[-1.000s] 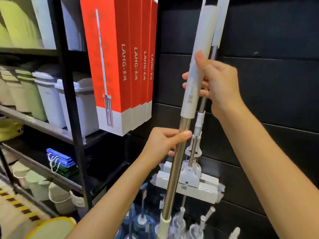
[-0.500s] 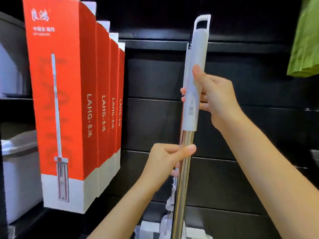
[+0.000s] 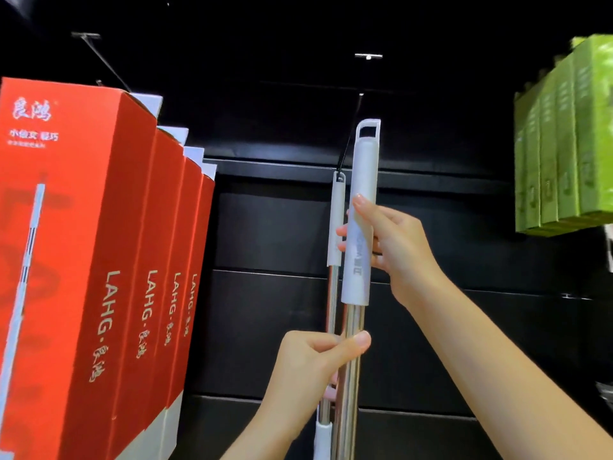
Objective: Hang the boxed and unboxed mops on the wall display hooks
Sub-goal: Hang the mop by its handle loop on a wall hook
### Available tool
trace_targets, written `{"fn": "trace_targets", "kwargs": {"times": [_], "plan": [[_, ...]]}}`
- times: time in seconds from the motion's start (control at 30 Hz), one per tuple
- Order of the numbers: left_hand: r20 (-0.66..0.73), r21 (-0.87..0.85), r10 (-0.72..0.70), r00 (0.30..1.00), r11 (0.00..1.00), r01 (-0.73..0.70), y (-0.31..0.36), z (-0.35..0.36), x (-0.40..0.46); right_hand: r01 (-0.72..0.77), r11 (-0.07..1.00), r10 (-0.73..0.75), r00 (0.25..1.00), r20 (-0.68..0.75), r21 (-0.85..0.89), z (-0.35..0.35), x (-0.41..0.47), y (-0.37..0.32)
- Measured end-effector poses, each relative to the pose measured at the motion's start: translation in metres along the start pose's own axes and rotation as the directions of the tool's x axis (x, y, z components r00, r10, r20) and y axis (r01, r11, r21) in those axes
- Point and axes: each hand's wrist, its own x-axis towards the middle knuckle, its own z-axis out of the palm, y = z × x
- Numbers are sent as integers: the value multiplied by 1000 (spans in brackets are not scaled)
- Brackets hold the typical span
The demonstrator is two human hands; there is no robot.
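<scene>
Now | left hand (image 3: 311,363) and right hand (image 3: 394,240) both wrap fingers round unboxed mop (image 3: 360,227) | risk: loop misses hook (image 3: 351,134), handle knocks hung mop (image 3: 335,220) loose

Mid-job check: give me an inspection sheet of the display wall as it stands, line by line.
Surface: black slatted wall, with a bare hook high up.
Job's things: unboxed mop held upright, its hanging loop not on any hook; second mop hangs behind it from a black hook; red mop boxes hang at left.
Clutter: nothing seen.
Hands: right hand grips the white handle sleeve; left hand grips the metal shaft lower down.
Cables: nothing seen.
Surroundings: green boxes hang at right.
</scene>
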Motion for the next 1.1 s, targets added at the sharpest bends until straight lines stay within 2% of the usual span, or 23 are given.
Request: {"fn": "trace_targets", "kwargs": {"times": [0.53, 0.93, 1.1], "plan": [[-36, -23, 115, 993, 993, -116, 23, 0, 71, 111, 993, -112, 994, -6, -35, 5, 75, -14], [-49, 1, 85, 995, 996, -85, -3, -3, 93, 15, 1000, -16, 1000, -4, -17, 2, 91, 13], [-55, -4, 108, 993, 994, -108, -12, -5, 95, 28, 998, -28, 1000, 3, -47, 2, 94, 25]]}}
